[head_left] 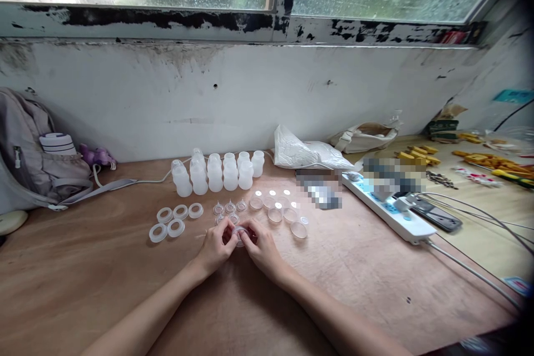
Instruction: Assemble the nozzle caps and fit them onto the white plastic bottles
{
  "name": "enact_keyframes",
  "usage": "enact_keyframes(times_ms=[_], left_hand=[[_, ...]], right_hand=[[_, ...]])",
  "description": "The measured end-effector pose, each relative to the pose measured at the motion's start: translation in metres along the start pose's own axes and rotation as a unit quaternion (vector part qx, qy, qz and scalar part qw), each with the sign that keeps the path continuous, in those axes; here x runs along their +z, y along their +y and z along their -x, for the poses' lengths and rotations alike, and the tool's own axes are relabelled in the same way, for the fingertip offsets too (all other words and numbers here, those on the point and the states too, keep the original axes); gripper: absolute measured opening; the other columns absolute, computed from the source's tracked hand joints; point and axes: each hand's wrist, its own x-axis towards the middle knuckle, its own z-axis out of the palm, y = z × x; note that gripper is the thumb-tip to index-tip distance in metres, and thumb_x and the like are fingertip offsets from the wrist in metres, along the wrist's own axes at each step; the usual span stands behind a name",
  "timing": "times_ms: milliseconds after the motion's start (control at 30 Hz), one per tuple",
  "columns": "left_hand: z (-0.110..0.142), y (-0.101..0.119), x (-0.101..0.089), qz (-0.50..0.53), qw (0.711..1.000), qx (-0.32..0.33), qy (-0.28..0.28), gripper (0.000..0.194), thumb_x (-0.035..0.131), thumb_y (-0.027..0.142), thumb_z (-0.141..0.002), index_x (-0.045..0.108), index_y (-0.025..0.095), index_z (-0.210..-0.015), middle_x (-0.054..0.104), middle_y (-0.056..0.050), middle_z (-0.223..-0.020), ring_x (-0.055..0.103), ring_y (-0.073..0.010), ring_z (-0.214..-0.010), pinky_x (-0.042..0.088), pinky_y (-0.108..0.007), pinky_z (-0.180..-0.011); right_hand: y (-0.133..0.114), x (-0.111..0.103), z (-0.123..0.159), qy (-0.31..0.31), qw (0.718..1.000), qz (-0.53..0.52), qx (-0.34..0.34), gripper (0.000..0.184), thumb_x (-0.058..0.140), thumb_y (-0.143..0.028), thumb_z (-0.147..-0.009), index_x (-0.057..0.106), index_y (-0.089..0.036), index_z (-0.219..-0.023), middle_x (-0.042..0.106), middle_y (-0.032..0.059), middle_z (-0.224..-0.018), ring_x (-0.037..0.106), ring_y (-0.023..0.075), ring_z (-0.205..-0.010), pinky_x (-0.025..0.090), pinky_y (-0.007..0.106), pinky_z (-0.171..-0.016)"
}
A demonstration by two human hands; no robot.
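My left hand [217,246] and my right hand [259,246] meet over the wooden table [104,283], fingers pinched together on a small clear plastic cap [241,232] held between them. Just beyond my hands lie several clear teats [229,208] and several clear round caps [275,214]. To the left sit several white screw rings [175,217]. Behind those stands a group of small white bottles [217,172].
A grey backpack [29,156] leans on the wall at far left. A white plastic bag [304,153] lies behind the caps. A white power strip [387,211] with cables and a phone [438,216] lie to the right. Yellow parts [417,154] cover the far right table.
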Motion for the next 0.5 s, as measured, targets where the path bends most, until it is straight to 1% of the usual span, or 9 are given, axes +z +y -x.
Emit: enact_keyframes(times_ms=[167,267,400,433,500], left_hand=[[0.0006,0.0005,0.0003,-0.026,1.0,0.006,0.005,0.007,0.046,0.02,-0.076,0.044,0.019,-0.069,0.048,0.004,-0.058,0.047,-0.0101,-0.052,0.036,-0.019,-0.051],[-0.0003,0.0014,-0.0001,-0.019,1.0,0.001,0.013,0.005,0.046,0.021,-0.076,0.046,0.019,-0.071,0.05,0.004,-0.06,0.048,-0.0105,-0.053,0.037,-0.02,-0.052],[-0.0004,0.0029,-0.0006,-0.016,0.999,-0.013,0.033,0.007,0.045,0.025,-0.078,0.047,0.02,-0.073,0.051,0.003,-0.061,0.05,-0.0113,-0.054,0.038,-0.021,-0.053],[0.0,0.0032,-0.0006,-0.024,0.999,-0.014,0.038,0.008,0.045,0.025,-0.078,0.046,0.02,-0.072,0.051,0.004,-0.06,0.05,-0.0112,-0.053,0.037,-0.021,-0.053],[0.0011,0.0037,-0.0004,-0.043,0.998,-0.011,0.045,0.008,0.046,0.025,-0.077,0.045,0.02,-0.071,0.05,0.004,-0.058,0.05,-0.0111,-0.052,0.037,-0.02,-0.052]], right_hand=[[-0.003,-0.0002,-0.0011,0.002,0.999,-0.036,0.038,0.01,0.049,-0.017,-0.079,0.058,-0.018,-0.075,0.058,0.0005,-0.07,0.051,0.0123,-0.064,0.041,0.023,-0.059],[-0.0019,0.0001,-0.0022,0.005,0.996,-0.069,0.059,0.01,0.051,-0.02,-0.079,0.06,-0.018,-0.077,0.06,0.0011,-0.072,0.052,0.0118,-0.062,0.043,0.023,-0.057],[0.0016,0.0023,-0.0027,-0.03,0.981,-0.16,0.106,0.015,0.05,-0.028,-0.08,0.057,-0.019,-0.09,0.06,0.0014,-0.077,0.051,0.0085,-0.05,0.044,0.02,-0.042],[0.0023,0.003,-0.0026,-0.037,0.976,-0.18,0.115,0.015,0.05,-0.029,-0.08,0.056,-0.019,-0.09,0.059,0.0011,-0.077,0.05,0.0079,-0.048,0.044,0.019,-0.04],[0.0026,0.0043,-0.0023,-0.041,0.971,-0.203,0.118,0.012,0.049,-0.03,-0.08,0.055,-0.019,-0.084,0.057,0.0004,-0.074,0.05,0.0078,-0.047,0.044,0.02,-0.039]])
